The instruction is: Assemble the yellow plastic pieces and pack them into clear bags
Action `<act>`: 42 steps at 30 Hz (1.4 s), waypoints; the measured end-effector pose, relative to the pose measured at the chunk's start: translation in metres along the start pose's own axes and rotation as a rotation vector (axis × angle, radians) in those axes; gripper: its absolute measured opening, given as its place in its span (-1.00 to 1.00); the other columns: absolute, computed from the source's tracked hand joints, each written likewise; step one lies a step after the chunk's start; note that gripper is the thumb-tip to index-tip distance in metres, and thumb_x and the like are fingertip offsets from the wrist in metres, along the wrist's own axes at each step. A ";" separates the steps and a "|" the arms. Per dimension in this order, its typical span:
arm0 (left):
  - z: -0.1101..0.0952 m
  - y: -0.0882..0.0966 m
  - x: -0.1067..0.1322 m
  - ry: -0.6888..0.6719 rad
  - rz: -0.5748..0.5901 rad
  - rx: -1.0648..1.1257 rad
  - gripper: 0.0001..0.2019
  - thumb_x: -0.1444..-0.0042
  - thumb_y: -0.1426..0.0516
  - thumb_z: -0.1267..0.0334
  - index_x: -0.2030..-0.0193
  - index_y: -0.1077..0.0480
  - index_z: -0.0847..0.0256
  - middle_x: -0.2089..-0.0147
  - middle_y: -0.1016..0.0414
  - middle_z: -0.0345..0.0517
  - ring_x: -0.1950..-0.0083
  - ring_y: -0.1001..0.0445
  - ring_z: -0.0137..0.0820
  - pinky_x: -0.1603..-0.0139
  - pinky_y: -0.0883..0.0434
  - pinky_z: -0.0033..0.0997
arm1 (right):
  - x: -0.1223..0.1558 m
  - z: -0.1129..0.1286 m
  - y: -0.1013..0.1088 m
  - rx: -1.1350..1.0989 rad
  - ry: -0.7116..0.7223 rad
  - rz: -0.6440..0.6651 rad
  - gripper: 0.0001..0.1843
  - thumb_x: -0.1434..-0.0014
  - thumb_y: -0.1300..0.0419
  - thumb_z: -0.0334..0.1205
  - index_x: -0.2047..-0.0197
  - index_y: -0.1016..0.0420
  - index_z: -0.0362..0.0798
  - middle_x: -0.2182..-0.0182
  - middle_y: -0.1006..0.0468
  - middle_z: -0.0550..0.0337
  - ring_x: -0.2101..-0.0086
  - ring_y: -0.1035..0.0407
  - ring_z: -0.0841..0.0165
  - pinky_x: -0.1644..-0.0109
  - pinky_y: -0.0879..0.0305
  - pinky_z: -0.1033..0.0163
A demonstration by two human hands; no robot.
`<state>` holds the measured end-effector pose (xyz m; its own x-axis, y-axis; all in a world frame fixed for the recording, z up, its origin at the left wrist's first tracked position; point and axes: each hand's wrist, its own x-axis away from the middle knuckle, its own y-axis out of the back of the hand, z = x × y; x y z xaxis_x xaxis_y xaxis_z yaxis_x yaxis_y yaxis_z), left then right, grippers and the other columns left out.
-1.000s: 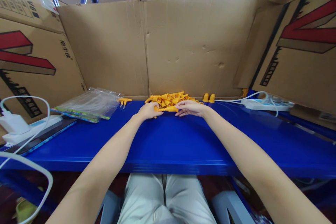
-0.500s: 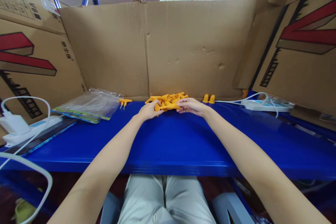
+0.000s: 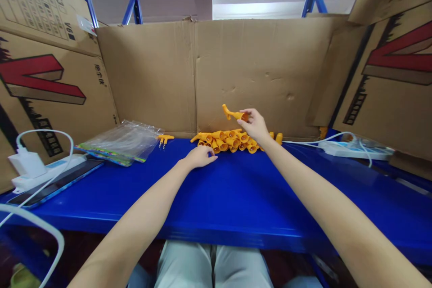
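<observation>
My right hand (image 3: 255, 125) is raised above the pile, its fingers closed around the cup-shaped end of an orange T-handled corkscrew (image 3: 232, 114). The handle of that piece points left, and no metal spiral shows on it. My left hand (image 3: 200, 156) rests low at the front left of the pile, fingers loosely curled, thumb apart, with nothing visible in it. Behind it lies a heap of similar orange corkscrews (image 3: 232, 142), stacked on their sides with cup openings facing me. Two orange T-handles with bare metal spirals (image 3: 164, 137) lie farther left.
Clear plastic bags (image 3: 118, 141) lie at the back left of the blue table (image 3: 216, 202). A phone (image 3: 57, 182) and a charger on a power strip (image 3: 30, 164) are at far left. Another power strip (image 3: 354, 149) sits right. Orange cups (image 3: 278, 138) stand beside the heap. Cardboard (image 3: 256, 72) walls the back.
My right hand has risen from the heap with one corkscrew. My left hand has come slightly away toward the front of the heap. The camera view has tilted up a little.
</observation>
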<state>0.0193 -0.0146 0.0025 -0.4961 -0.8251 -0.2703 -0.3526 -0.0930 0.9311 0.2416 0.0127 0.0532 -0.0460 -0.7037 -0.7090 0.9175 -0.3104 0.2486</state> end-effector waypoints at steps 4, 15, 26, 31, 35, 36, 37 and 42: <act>0.001 -0.002 0.000 -0.007 0.020 0.014 -0.74 -0.07 -0.08 0.10 0.32 -0.49 0.23 0.46 -0.47 -0.14 0.41 -0.40 -0.37 0.40 -0.25 -0.43 | 0.003 -0.006 -0.028 0.230 0.142 0.102 -0.66 -0.07 -0.08 -0.38 0.05 -0.31 -0.02 0.00 -0.39 0.05 -0.04 -0.27 0.25 -0.17 -0.13 0.08; 0.003 -0.006 -0.002 -0.021 0.034 0.008 -0.73 -0.08 -0.08 0.11 0.29 -0.50 0.25 0.44 -0.48 -0.11 0.41 -0.40 -0.36 0.41 -0.25 -0.42 | -0.009 -0.035 -0.057 0.519 0.062 0.510 -0.68 0.05 -0.19 -0.48 0.20 -0.45 0.00 0.06 -0.47 0.03 0.01 -0.34 0.10 -0.14 -0.17 -0.02; 0.002 -0.006 -0.003 -0.051 0.048 0.012 -0.74 -0.10 -0.07 0.14 0.29 -0.50 0.28 0.42 -0.49 -0.09 0.38 -0.42 -0.35 0.32 -0.30 -0.40 | -0.054 -0.054 0.018 0.617 -0.171 0.298 -0.58 -0.04 -0.19 -0.27 0.00 -0.42 -0.18 -0.02 -0.42 -0.17 -0.03 -0.33 0.11 -0.13 -0.20 0.02; 0.003 -0.007 -0.003 -0.053 0.057 0.024 -0.75 -0.10 -0.08 0.15 0.29 -0.50 0.27 0.42 -0.49 -0.10 0.37 -0.42 -0.36 0.30 -0.30 -0.41 | -0.031 -0.100 0.067 0.917 -0.403 0.156 -0.45 -0.04 -0.15 -0.28 -0.15 -0.31 -0.05 -0.16 -0.28 -0.10 -0.11 -0.21 -0.04 -0.07 -0.16 -0.24; 0.003 -0.008 -0.004 -0.025 0.060 0.013 -0.76 -0.09 -0.09 0.15 0.28 -0.49 0.26 0.43 -0.48 -0.12 0.37 -0.41 -0.37 0.32 -0.29 -0.43 | -0.007 -0.127 0.082 1.051 -0.425 0.226 -0.43 -0.07 -0.10 -0.29 -0.18 -0.26 0.00 -0.23 -0.18 -0.03 -0.17 -0.10 -0.01 -0.11 -0.04 -0.33; 0.003 -0.008 -0.004 -0.022 0.061 0.010 -0.76 -0.09 -0.09 0.15 0.29 -0.49 0.26 0.44 -0.47 -0.12 0.37 -0.41 -0.37 0.33 -0.29 -0.43 | -0.003 -0.130 0.083 1.069 -0.434 0.255 -0.47 -0.07 -0.09 -0.28 -0.16 -0.29 0.01 -0.22 -0.20 -0.01 -0.16 -0.10 0.00 -0.11 -0.04 -0.33; 0.003 -0.008 -0.004 -0.024 0.061 0.009 -0.76 -0.09 -0.09 0.15 0.29 -0.49 0.25 0.44 -0.47 -0.13 0.37 -0.41 -0.37 0.33 -0.29 -0.43 | -0.001 -0.131 0.083 1.085 -0.443 0.278 -0.49 -0.08 -0.08 -0.27 -0.14 -0.30 0.02 -0.21 -0.21 0.00 -0.15 -0.11 0.01 -0.11 -0.04 -0.33; 0.003 -0.007 -0.004 -0.052 0.066 0.011 -0.76 -0.10 -0.08 0.16 0.27 -0.49 0.26 0.43 -0.48 -0.13 0.38 -0.40 -0.38 0.33 -0.28 -0.43 | 0.002 -0.123 0.080 1.169 -0.401 0.240 -0.48 -0.14 -0.02 -0.25 -0.19 -0.22 -0.10 -0.16 -0.26 -0.09 -0.11 -0.15 0.05 -0.08 -0.13 -0.12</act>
<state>0.0215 -0.0091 -0.0037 -0.5595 -0.7989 -0.2208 -0.3262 -0.0327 0.9447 0.3633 0.0656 -0.0095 -0.2316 -0.9012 -0.3663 0.0317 -0.3833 0.9231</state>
